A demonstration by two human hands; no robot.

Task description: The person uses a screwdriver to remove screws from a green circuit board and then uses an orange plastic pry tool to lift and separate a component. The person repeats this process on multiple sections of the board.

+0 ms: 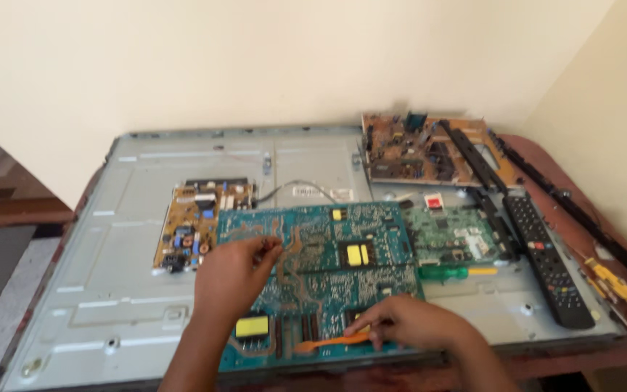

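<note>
A large teal circuit board (313,247) with yellow blocks lies on the grey metal back panel (110,247) of a flat screen. My left hand (230,276) rests on the board's left side, fingertips pinching at its surface. My right hand (411,321) is at the board's near edge, holding an orange plastic pry tool (328,341) flat against the board.
A brown power board (194,225) sits left of the teal board, a green board (451,236) to the right. A green-handled screwdriver (448,273), a black remote (546,258), another brown board (415,149), black strips (582,210) and yellow-handled tools (611,279) lie at right.
</note>
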